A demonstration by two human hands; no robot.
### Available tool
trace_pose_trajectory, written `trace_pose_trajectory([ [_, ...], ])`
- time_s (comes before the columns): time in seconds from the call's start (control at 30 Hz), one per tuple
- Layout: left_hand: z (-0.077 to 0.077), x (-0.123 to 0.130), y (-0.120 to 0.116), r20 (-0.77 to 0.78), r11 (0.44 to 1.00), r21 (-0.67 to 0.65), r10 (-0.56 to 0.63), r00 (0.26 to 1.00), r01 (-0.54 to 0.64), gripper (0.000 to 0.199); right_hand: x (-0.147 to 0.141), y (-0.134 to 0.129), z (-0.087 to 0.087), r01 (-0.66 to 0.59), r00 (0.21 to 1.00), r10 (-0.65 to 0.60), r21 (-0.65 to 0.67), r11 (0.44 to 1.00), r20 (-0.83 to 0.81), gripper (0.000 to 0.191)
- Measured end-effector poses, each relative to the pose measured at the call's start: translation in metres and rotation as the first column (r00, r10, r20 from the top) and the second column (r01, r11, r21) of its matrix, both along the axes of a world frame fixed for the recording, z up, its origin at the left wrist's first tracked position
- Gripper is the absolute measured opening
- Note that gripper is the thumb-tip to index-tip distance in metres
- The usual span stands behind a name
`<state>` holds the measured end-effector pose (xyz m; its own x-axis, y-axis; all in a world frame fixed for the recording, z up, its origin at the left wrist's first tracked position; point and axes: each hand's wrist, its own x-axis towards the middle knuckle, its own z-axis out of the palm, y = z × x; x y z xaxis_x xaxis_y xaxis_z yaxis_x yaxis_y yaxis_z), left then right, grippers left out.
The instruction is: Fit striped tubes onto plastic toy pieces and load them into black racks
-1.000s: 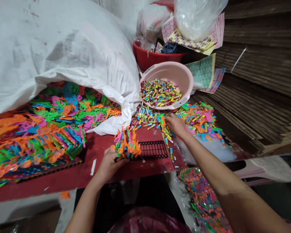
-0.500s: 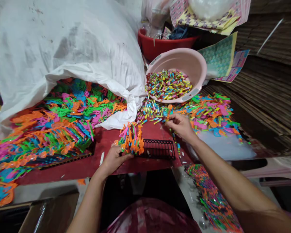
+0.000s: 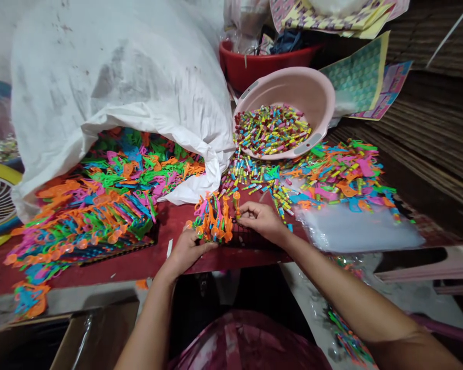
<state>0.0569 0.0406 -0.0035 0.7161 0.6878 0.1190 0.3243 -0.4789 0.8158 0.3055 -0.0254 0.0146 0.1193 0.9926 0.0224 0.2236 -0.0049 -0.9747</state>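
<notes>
My left hand (image 3: 189, 253) grips the left end of a black grid rack (image 3: 247, 238), its thumb along the front edge. Upright in that end of the rack stand several bright plastic pieces (image 3: 212, 218) in orange, pink, green and blue, some with round, clear orange ends. My right hand (image 3: 261, 222) pinches the lower end of a slim orange plastic piece (image 3: 236, 201) with a round top. This piece is held upright just right of the standing ones, over the rack. The right hand covers much of the rack's right part, so whether the piece touches a slot is hidden.
A filled rack of plastic pieces (image 3: 88, 231) lies left, before a white sack (image 3: 131, 77) spilling more. Behind, a tilted pink basin (image 3: 289, 85) holds small striped tubes. Plastic pieces (image 3: 347, 174) and clear bags (image 3: 362, 228) lie right. A red basin (image 3: 254, 67) stands at the back.
My right hand has moved left and slightly down with the orange piece, from beside the loose tubes to the rack. My left hand still grips the rack. The view has shifted slightly.
</notes>
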Motion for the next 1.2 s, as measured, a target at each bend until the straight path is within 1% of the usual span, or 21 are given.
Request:
trace_pose_trajectory([
  [0.07, 0.000, 0.000, 0.000, 0.000, 1.000, -0.002, 0.005, 1.000, -0.005, 0.019, -0.002, -0.001, 0.001, -0.010, 1.000, 0.010, 0.007, 1.000, 0.016, 0.024],
  [0.2, 0.001, 0.001, -0.001, 0.018, 0.999, -0.050, 0.006, 1.000, -0.005, 0.022, -0.004, -0.003, 0.000, -0.002, 0.999, 0.001, 0.032, 0.999, 0.040, 0.024],
  [0.37, 0.002, 0.001, -0.002, 0.017, 0.994, -0.105, 0.006, 1.000, -0.004, 0.027, -0.004, -0.004, -0.001, 0.017, 1.000, -0.018, 0.009, 1.000, 0.025, 0.026],
  [0.53, -0.003, -0.001, 0.000, -0.006, 0.996, -0.091, 0.000, 1.000, 0.000, 0.028, -0.005, -0.007, 0.005, -0.024, 1.000, 0.024, 0.018, 1.000, 0.007, 0.021],
  [0.63, -0.003, -0.001, 0.000, -0.015, 0.994, -0.105, 0.006, 1.000, -0.008, 0.027, -0.005, -0.008, 0.007, 0.006, 0.999, -0.005, 0.023, 1.000, -0.035, 0.019],
  [0.7, -0.002, -0.001, -0.001, -0.013, 0.993, -0.117, 0.006, 1.000, -0.007, 0.027, -0.002, -0.009, 0.007, 0.045, 0.998, -0.044, 0.040, 0.998, -0.040, 0.017],
  [0.8, -0.001, -0.001, -0.001, 0.003, 0.993, -0.120, 0.005, 1.000, -0.004, 0.028, 0.008, -0.010, 0.006, 0.095, 0.995, -0.097, 0.080, 0.992, 0.016, 0.017],
  [0.9, -0.003, -0.001, 0.000, 0.003, 0.994, -0.109, 0.004, 1.000, -0.004, 0.029, 0.024, -0.013, 0.009, 0.098, 0.990, -0.111, 0.137, 0.986, 0.088, 0.016],
  [0.93, -0.004, -0.002, 0.000, 0.001, 0.994, -0.106, 0.005, 1.000, -0.005, 0.029, 0.030, -0.015, 0.012, 0.078, 0.988, -0.097, 0.159, 0.984, 0.120, 0.015],
  [1.0, -0.005, -0.002, 0.001, -0.004, 0.994, -0.105, 0.004, 1.000, -0.004, 0.028, 0.041, -0.017, 0.020, -0.005, 0.983, -0.031, 0.194, 0.981, 0.180, 0.014],
  [1.07, -0.006, -0.002, 0.001, -0.004, 0.994, -0.109, 0.002, 1.000, -0.003, 0.029, 0.048, -0.017, 0.028, -0.144, 0.970, 0.098, 0.205, 0.968, 0.221, 0.015],
  [1.13, -0.005, -0.002, 0.000, 0.001, 0.994, -0.109, 0.009, 1.000, -0.008, 0.030, 0.048, -0.013, 0.033, -0.273, 0.946, 0.226, 0.197, 0.942, 0.234, 0.018],
  [1.2, -0.003, -0.001, -0.001, 0.004, 0.993, -0.114, 0.018, 1.000, -0.017, 0.030, 0.044, -0.006, 0.034, -0.347, 0.923, 0.304, 0.167, 0.923, 0.237, 0.018],
])
